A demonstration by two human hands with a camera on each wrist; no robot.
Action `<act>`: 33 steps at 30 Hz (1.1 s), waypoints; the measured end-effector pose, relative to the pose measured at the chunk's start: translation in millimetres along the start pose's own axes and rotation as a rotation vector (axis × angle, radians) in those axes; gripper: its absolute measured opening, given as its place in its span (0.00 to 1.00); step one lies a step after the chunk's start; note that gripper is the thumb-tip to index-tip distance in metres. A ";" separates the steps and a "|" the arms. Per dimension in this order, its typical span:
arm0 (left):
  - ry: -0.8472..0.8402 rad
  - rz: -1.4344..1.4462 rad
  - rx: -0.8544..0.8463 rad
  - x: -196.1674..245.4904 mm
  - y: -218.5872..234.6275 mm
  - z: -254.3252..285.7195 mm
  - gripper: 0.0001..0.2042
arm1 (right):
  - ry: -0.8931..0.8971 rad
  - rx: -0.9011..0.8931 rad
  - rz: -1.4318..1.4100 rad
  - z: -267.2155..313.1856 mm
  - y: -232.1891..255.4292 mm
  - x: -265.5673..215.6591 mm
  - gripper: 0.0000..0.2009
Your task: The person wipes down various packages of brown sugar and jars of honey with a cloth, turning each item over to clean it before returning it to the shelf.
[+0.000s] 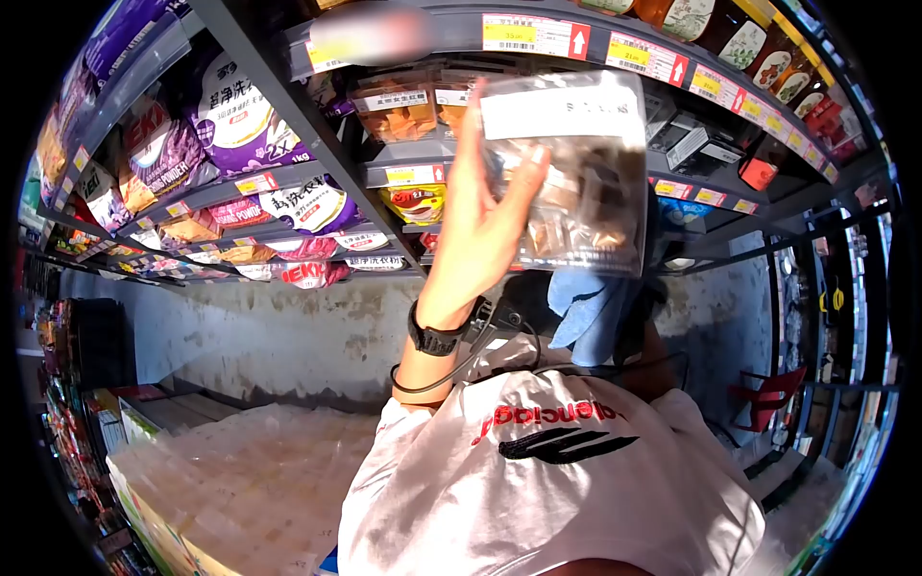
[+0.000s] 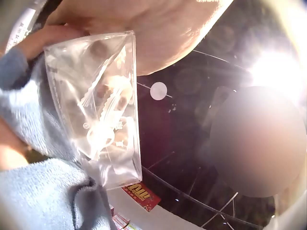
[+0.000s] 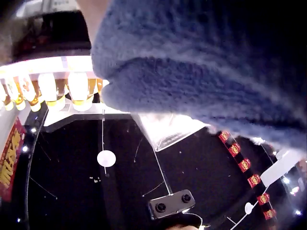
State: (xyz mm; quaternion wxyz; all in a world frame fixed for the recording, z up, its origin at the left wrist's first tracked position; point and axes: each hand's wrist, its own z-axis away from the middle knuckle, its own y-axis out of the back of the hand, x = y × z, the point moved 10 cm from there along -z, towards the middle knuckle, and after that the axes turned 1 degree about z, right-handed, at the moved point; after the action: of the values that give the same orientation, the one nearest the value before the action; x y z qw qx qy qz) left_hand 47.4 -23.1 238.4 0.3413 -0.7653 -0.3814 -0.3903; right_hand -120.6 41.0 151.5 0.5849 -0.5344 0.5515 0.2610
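Note:
My left hand [image 1: 485, 226], a black band on its wrist, grips the left side of a clear plastic bag [image 1: 586, 206] of small brown wrapped pieces, thumb across the front. The bag has a white label along its top. In the left wrist view, the bag [image 2: 103, 115] is upright beside a blue cloth [image 2: 48, 187]. The same blue cloth [image 1: 586, 312] hangs just below the bag in the head view. My right hand [image 3: 93, 17] holds the cloth, which hides most of it; only a little skin shows in the right wrist view.
Shelves with price tags [image 1: 538, 36] curve across the front. Purple washing powder bags [image 1: 235, 120] fill the left side, bottles [image 1: 744, 43] the upper right. A plastic-covered stack [image 1: 250, 480] lies low on the left, and a red object [image 1: 771, 396] sits at the right.

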 end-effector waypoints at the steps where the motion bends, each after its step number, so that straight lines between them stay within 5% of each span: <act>1: -0.017 -0.012 -0.031 0.3 -4.6 0.9 0.36 | -0.003 -0.004 0.000 -0.4 -2.0 0.8 0.21; 7: -0.089 -0.091 0.052 -4.5 -7.1 1.0 0.36 | -0.010 -0.013 0.012 -0.3 -7.4 1.7 0.21; 11: -0.550 -0.632 0.132 36.9 -14.4 13.7 0.22 | -0.016 -0.012 0.043 4.2 -5.0 -0.6 0.21; 13: -0.424 -0.446 0.035 25.8 -19.0 6.9 0.22 | -0.022 -0.012 0.044 5.9 -3.8 -2.1 0.21; 33: -0.497 -0.567 -0.027 41.3 -53.7 18.9 0.23 | -0.055 -0.032 -0.159 -19.1 -0.7 7.2 0.23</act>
State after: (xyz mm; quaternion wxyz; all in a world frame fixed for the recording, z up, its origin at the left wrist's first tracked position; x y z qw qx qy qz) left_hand 24.9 31.1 277.1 0.1067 -0.7051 -0.6441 -0.2768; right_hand -125.1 21.2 148.5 0.6099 -0.5786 0.4868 0.2371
